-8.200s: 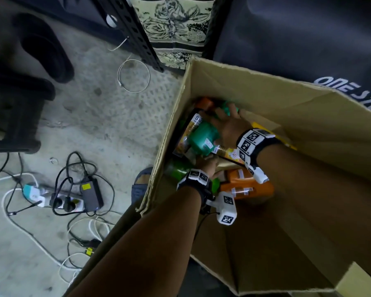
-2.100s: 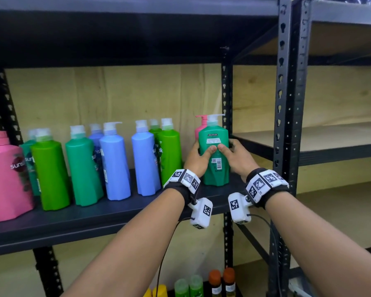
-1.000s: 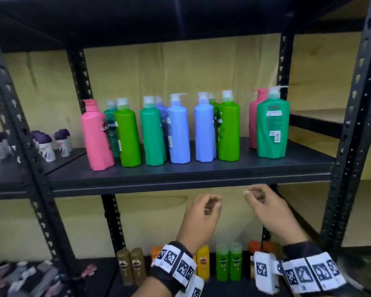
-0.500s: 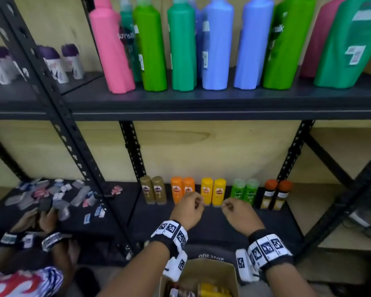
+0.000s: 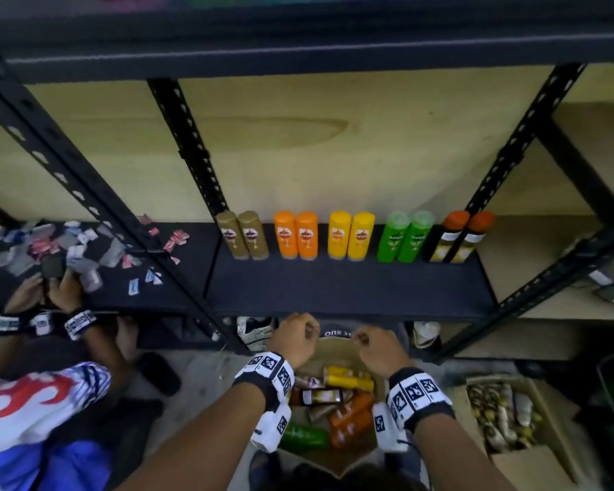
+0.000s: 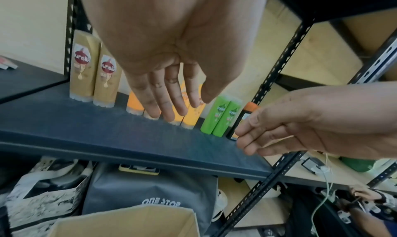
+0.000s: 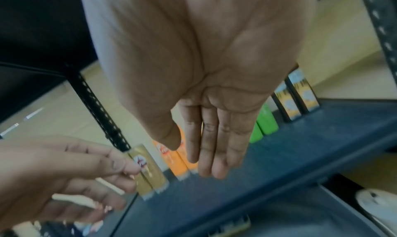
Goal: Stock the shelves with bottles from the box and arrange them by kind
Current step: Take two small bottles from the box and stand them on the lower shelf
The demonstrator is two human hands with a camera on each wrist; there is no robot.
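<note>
Both my hands hang empty over the open cardboard box point(image 5: 337, 350) on the floor, just below the front edge of the bottom shelf point(image 5: 334, 288). My left hand point(image 5: 293, 336) is loosely curled, and the left wrist view shows its fingers point(image 6: 167, 94) relaxed. My right hand point(image 5: 376, 349) is the same, its fingers point(image 7: 206, 147) straight. In the box lie yellow point(image 5: 348, 379), orange point(image 5: 351, 416) and green point(image 5: 303, 435) bottles. Pairs stand at the shelf's back: gold point(image 5: 243, 235), orange point(image 5: 296, 235), yellow point(image 5: 351, 235), green point(image 5: 404, 237) and black with orange caps point(image 5: 456, 239).
Another person's hands point(image 5: 50, 288) sort sachets point(image 5: 68, 242) on the shelf bay to the left. A second box point(image 5: 504, 412) of items sits at right. A dark "ONE STOP" bag point(image 6: 150, 189) lies under the shelf behind the box. Black perforated uprights point(image 5: 192, 154) flank the bay.
My view has dropped from the upper shelf, where the tall green pump bottle stays. Both hands have come down from in front of the bottom shelf to over the box.
</note>
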